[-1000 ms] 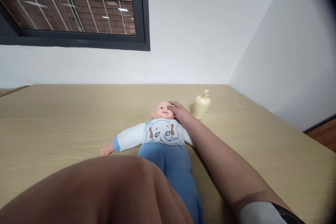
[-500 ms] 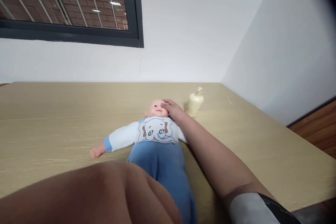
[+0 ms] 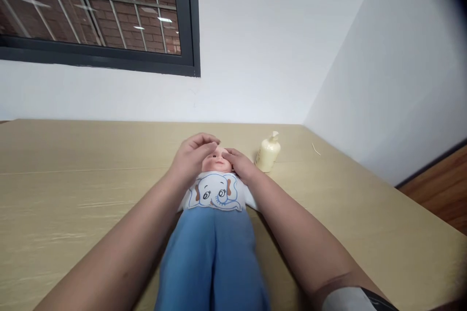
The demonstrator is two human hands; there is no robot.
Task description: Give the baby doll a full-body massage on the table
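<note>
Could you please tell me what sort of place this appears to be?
Probably a plain indoor room, though its use is unclear: white walls meet in a corner beyond a broad table, with a barred window at upper left.

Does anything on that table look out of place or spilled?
A thin pale strip lies stray on the table, right of the bottle, attached to nothing visible. I see no spill around the doll.

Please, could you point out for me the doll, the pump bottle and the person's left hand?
Doll [image 3: 211,226]: head view, on its blue trousers.
Pump bottle [image 3: 269,155]: head view, on its cream body.
Left hand [image 3: 190,156]: head view, on its back.
</note>
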